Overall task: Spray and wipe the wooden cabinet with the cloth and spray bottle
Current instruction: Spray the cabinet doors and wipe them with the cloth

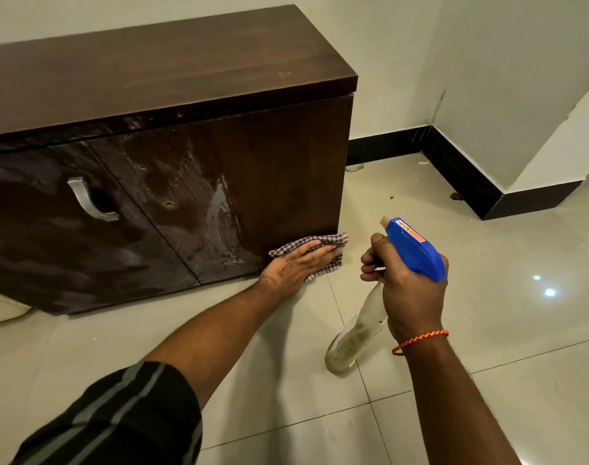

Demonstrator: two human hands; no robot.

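A low dark wooden cabinet (172, 135) stands against the wall, its front doors streaked with wet spray. My left hand (293, 263) presses a checked cloth (323, 245) flat against the lower right corner of the cabinet front, fingers straight. To the right of it, off the cabinet, my right hand (407, 290) grips a clear spray bottle (353, 333) with a blue trigger head (417, 246). The nozzle points up and left toward the cabinet, and the bottle body hangs tilted above the floor.
A silver handle (91, 199) sits on the left door. Pale floor tiles (487, 297) spread to the right. A black skirting board (461, 169) runs along the wall corner. A white object (1, 307) lies at the cabinet's lower left.
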